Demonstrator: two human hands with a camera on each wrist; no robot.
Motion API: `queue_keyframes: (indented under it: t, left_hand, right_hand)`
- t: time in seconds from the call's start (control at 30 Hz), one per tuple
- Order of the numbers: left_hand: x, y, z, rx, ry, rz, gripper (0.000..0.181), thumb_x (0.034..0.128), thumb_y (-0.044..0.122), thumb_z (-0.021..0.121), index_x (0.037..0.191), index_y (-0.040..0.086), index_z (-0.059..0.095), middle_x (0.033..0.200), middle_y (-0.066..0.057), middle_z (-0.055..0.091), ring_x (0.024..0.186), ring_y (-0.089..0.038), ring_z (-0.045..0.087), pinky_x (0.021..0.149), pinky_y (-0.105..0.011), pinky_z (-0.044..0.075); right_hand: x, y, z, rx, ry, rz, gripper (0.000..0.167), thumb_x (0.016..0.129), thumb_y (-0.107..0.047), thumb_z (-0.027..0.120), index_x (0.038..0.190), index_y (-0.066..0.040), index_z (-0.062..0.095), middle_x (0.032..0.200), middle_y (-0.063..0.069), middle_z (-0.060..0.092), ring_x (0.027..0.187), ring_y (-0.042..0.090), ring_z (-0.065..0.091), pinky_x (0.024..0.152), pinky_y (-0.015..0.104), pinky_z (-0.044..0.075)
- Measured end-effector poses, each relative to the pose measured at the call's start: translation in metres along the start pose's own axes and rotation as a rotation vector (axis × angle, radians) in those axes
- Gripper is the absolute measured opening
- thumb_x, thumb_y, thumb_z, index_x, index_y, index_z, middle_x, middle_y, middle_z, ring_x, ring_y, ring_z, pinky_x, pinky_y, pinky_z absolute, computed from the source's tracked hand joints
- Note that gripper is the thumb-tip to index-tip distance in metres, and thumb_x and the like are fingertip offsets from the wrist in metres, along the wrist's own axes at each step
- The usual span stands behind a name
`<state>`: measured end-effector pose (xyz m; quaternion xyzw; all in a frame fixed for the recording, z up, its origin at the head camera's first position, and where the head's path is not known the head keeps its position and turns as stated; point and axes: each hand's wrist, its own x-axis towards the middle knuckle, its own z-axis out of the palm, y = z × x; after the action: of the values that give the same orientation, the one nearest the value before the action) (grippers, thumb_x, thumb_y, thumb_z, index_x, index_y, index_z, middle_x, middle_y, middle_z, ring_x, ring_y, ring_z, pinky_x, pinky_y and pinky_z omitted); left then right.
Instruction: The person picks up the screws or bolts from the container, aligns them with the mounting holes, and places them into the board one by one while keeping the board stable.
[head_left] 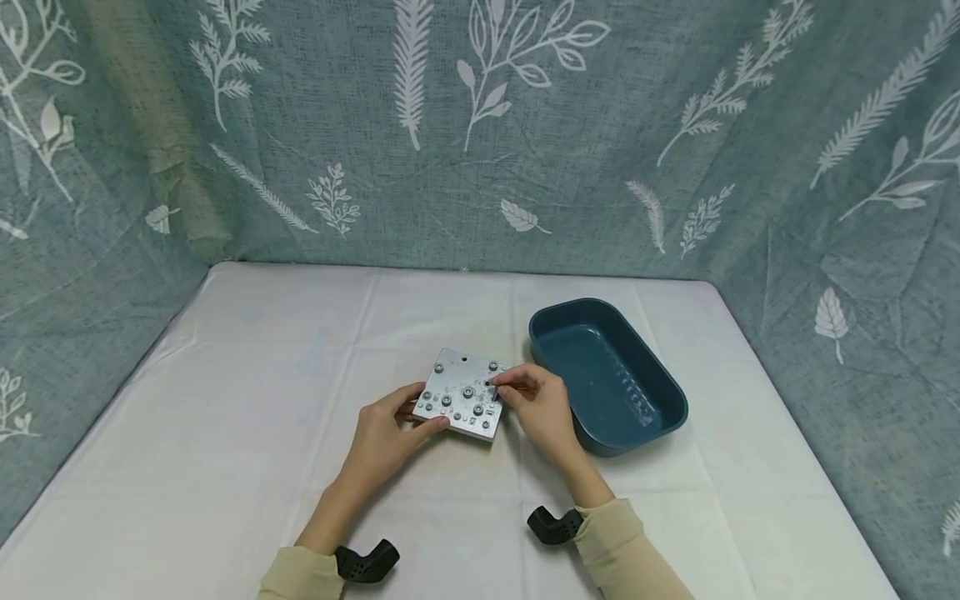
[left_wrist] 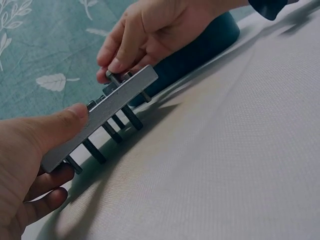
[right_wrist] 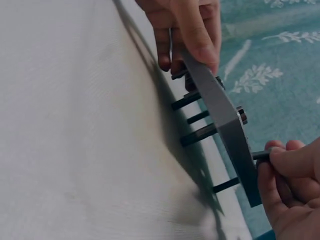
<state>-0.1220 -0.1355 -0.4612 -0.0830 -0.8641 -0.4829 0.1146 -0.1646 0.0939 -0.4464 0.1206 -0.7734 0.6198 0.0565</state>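
A thick silver metal plate (head_left: 454,377) is held tilted, raised off the white cloth. Several socket-head bolts stand in its upper face, and their threaded shanks (left_wrist: 131,117) stick out below in the left wrist view. My left hand (head_left: 386,429) grips the plate's left near corner, thumb on top and fingers beneath. At the right part of the plate, my right hand (head_left: 542,407) pinches a small bolt (right_wrist: 261,154) between thumb and fingers. The bolt's shank points at the plate's face; whether its tip is inside a hole I cannot tell.
A dark blue rectangular bin (head_left: 670,398) stands right of the plate, close beside the right hand. White cloth (head_left: 262,400) covers the table. Green leaf-patterned curtains (head_left: 420,200) hang behind and on both sides. Black devices (head_left: 367,562) are strapped to both wrists.
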Motion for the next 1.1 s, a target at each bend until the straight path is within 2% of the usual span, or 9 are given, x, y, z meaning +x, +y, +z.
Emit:
queue_keyframes:
  t: [0.1,0.27,0.5,0.67,0.83,0.97,1.1]
  left_hand:
    - [0.000,0.000,0.000,0.000,-0.002,-0.005,0.067,0.0744,0.025,0.088,0.128,-0.005,0.060,0.096,-0.009,0.072,0.084,-0.016,0.066,0.072,-0.036,0.052]
    - [0.000,0.001,-0.001,-0.001,0.000,-0.003,0.067,0.0745,0.025,0.088,0.128,-0.005,0.060,0.097,-0.010,0.072,0.085,-0.017,0.066,0.073,-0.037,0.052]
    - [0.001,-0.001,0.000,-0.012,0.006,0.015,0.066,0.0742,0.023,0.088,0.127,-0.006,0.061,0.097,-0.011,0.072,0.085,-0.018,0.067,0.073,-0.038,0.053]
    - [-0.001,-0.002,-0.002,-0.010,0.014,0.017,0.065,0.0734,0.021,0.089,0.125,-0.006,0.062,0.096,-0.011,0.072,0.083,-0.016,0.068,0.072,-0.037,0.053]
    - [-0.002,-0.005,-0.003,-0.024,0.013,0.001,0.066,0.0739,0.023,0.088,0.127,-0.005,0.061,0.097,-0.010,0.072,0.085,-0.015,0.068,0.074,-0.035,0.054]
    - [-0.004,-0.006,-0.002,-0.013,-0.017,-0.017,0.066,0.0773,0.027,0.086,0.129,-0.004,0.059,0.101,-0.011,0.071,0.089,-0.017,0.067,0.079,-0.036,0.054]
    - [-0.004,-0.003,-0.003,0.045,-0.031,-0.011,0.052,0.0879,0.030,0.077,0.127,-0.001,0.062,0.105,-0.011,0.070,0.092,-0.021,0.066,0.083,-0.041,0.052]
  right_hand:
    - [0.000,0.003,0.002,-0.007,-0.027,-0.042,0.015,0.087,0.008,0.070,0.091,-0.006,0.073,0.092,0.001,0.071,0.088,0.017,0.067,0.077,0.027,0.053]
    - [-0.001,0.005,0.006,-0.004,-0.049,-0.062,0.016,0.087,0.011,0.068,0.089,-0.005,0.071,0.091,0.000,0.071,0.089,0.020,0.067,0.080,0.028,0.053]
    - [-0.005,0.002,0.009,-0.134,-0.002,-0.111,0.022,0.082,0.012,0.069,0.081,-0.010,0.070,0.085,-0.006,0.070,0.077,0.016,0.064,0.067,0.027,0.052]
    - [-0.005,0.004,0.011,-0.135,-0.003,-0.111,0.021,0.081,0.011,0.071,0.081,-0.011,0.071,0.082,-0.006,0.070,0.076,0.010,0.063,0.066,0.026,0.052]
    - [-0.007,0.003,0.011,-0.153,-0.011,-0.150,0.014,0.082,0.005,0.072,0.084,-0.009,0.072,0.085,-0.002,0.071,0.078,0.013,0.064,0.066,0.029,0.054]
    - [-0.011,-0.006,0.005,-0.174,0.005,-0.106,0.011,0.085,0.001,0.070,0.088,-0.010,0.073,0.088,-0.002,0.070,0.079,0.012,0.064,0.067,0.029,0.053]
    - [-0.015,-0.024,-0.007,-0.215,0.044,-0.109,0.008,0.088,-0.002,0.069,0.093,-0.007,0.072,0.091,-0.001,0.069,0.082,0.012,0.063,0.068,0.030,0.053]
